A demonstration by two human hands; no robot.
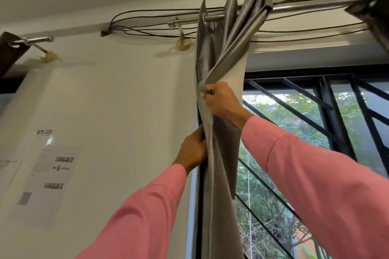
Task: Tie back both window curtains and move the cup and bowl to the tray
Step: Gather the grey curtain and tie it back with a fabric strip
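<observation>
Bunching the grey curtain [219, 170] with left hand [192, 149] and right hand [221, 103] both clenched on it, I'd gather tighter before tying.

Glossy grey cloth curtain [216, 52], polished metal rod [315, 5].

Left hand [192, 149] fingertips are hidden behind the gathered grey curtain [219, 174], whose lower length is cut off by the bottom edge. Right of the curtain, a second dark curtain [374, 6] is cropped by the right edge. Left of it, the printed wall sheet [47, 183] is too blurred to read
</observation>
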